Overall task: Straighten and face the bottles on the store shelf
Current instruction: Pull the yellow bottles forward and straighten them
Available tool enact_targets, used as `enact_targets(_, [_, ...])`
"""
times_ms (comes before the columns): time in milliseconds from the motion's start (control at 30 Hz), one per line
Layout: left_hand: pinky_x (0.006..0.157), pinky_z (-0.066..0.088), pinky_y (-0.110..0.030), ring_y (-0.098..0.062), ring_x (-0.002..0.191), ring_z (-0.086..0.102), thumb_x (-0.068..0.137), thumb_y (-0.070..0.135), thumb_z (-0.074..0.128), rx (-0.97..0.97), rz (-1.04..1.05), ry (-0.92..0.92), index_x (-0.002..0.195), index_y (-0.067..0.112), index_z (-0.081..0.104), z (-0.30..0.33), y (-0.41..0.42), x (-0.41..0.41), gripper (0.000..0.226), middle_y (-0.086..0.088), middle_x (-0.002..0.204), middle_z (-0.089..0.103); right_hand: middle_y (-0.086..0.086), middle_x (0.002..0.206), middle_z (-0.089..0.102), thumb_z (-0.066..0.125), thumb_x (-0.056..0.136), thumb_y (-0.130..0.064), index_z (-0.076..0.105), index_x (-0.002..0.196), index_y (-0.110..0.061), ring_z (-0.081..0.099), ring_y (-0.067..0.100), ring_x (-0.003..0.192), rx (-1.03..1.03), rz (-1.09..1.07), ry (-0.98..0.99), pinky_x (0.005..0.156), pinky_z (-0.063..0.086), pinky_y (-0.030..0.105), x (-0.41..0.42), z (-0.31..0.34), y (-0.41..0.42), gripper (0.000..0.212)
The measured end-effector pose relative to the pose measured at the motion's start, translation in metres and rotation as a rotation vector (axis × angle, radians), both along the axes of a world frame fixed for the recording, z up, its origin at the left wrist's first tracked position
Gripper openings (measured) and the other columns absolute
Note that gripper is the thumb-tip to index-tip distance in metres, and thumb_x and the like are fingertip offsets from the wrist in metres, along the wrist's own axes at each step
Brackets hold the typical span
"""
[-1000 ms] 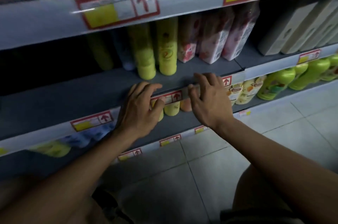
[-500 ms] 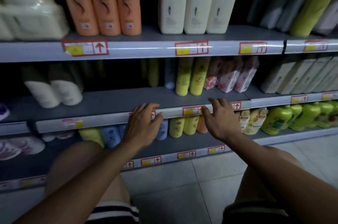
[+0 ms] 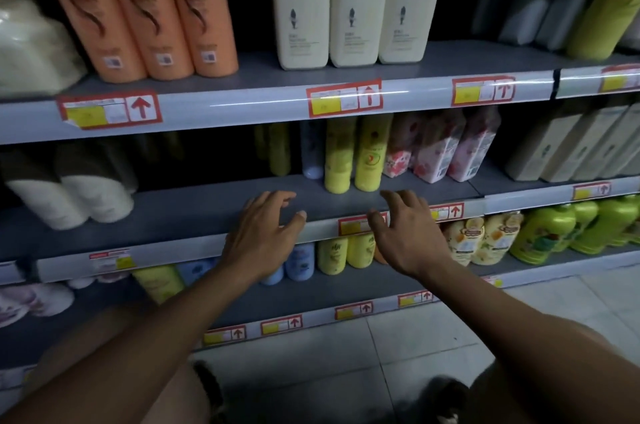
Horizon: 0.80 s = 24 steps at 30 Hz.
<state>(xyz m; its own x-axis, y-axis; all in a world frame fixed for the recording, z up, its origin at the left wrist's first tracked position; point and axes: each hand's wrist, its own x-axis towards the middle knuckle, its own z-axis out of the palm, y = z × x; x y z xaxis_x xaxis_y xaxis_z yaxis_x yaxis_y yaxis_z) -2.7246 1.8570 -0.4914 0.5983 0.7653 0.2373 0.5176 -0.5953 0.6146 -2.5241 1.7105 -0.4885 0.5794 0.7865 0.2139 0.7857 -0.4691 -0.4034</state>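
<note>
Nearest the camera, both forearms reach up from the bottom corners toward the middle shelf (image 3: 194, 212), the grey board that serves as the landmark here. The left hand (image 3: 263, 233) hovers over that shelf's front edge with fingers loosely spread and slightly bent, holding nothing; its thumb lies near the edge strip. The right hand (image 3: 405, 233) sits just to the right of it, also over the front edge, fingers relaxed and parted, gripping nothing. It partly covers a red-and-yellow price tag (image 3: 353, 226) on the strip.

Below the middle shelf, behind the hands, stand small blue bottles (image 3: 301, 260) and small yellow bottles (image 3: 332, 255), with green jugs (image 3: 550, 233) farther right on the same lower level.

On the middle shelf itself, the two yellow bottles (image 3: 353, 156) stand upright side by side, set back from the front edge. They lie just beyond the gap between the two hands, nearer the right hand's fingertips, and neither hand touches them. To their right stand pink floral packs (image 3: 440, 149), tilted in the view; to their left a pale slim bottle (image 3: 311, 153) and dimmer yellow ones sit deeper in shadow. At the far left of this shelf are white bottles (image 3: 76, 195).

Above the middle shelf, farthest away, three orange bottles (image 3: 138, 7) and three cream bottles (image 3: 349, 0) stand in rows at the upper shelf's front.
</note>
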Motion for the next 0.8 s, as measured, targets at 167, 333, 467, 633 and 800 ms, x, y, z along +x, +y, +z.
enact_targets(167, [0.102, 0.042, -0.039, -0.019, 0.122, 0.050, 0.095, 0.041, 0.059, -0.050, -0.039, -0.002, 0.134, 0.024, 0.055, -0.009, 0.026, 0.042, 0.043, 0.003, 0.126, 0.055, 0.010, 0.142, 0.047, 0.043, 0.100, -0.049, 0.041, 0.148, -0.017, 0.038, 0.029, 0.133, -0.002, -0.026, 0.037, 0.106, 0.039, 0.043, 0.036, -0.005, 0.030, 0.057])
enact_targets(333, [0.102, 0.044, -0.037, -0.020, 0.124, 0.051, 0.090, 0.040, 0.067, -0.045, -0.042, -0.041, 0.134, 0.024, 0.051, -0.012, 0.036, 0.069, 0.050, 0.000, 0.130, 0.055, 0.011, 0.144, 0.045, 0.048, 0.098, -0.048, 0.036, 0.150, -0.017, 0.037, 0.029, 0.136, 0.039, -0.052, 0.072, 0.111, 0.036, 0.042, 0.052, -0.004, 0.038, 0.062])
enact_targets(467, [0.099, 0.044, -0.032, -0.020, 0.122, 0.053, 0.085, 0.037, 0.073, -0.029, -0.011, -0.083, 0.135, 0.020, 0.049, -0.010, 0.039, 0.086, 0.058, -0.002, 0.130, 0.055, 0.011, 0.144, 0.044, 0.052, 0.097, -0.047, 0.034, 0.150, -0.015, 0.038, 0.029, 0.135, 0.053, -0.063, 0.078, 0.110, 0.037, 0.043, 0.054, -0.005, 0.040, 0.065])
enact_targets(633, [0.095, 0.049, -0.037, -0.022, 0.118, 0.056, 0.081, 0.038, 0.076, -0.049, 0.027, -0.088, 0.131, 0.017, 0.048, -0.006, 0.047, 0.115, 0.061, -0.003, 0.131, 0.053, 0.012, 0.138, 0.050, 0.060, 0.094, -0.046, 0.041, 0.144, -0.013, 0.047, 0.031, 0.127, 0.107, -0.084, 0.133, 0.104, 0.043, 0.042, 0.065, -0.006, 0.056, 0.063])
enact_targets(800, [0.090, 0.051, -0.043, -0.031, 0.113, 0.057, 0.084, 0.041, 0.075, -0.116, 0.126, -0.073, 0.110, 0.009, 0.053, -0.002, 0.056, 0.145, 0.047, -0.014, 0.120, 0.057, 0.012, 0.129, 0.058, 0.068, 0.089, -0.037, 0.049, 0.133, -0.015, 0.058, 0.030, 0.115, 0.207, -0.077, 0.194, 0.092, 0.050, 0.038, 0.079, -0.006, 0.078, 0.052])
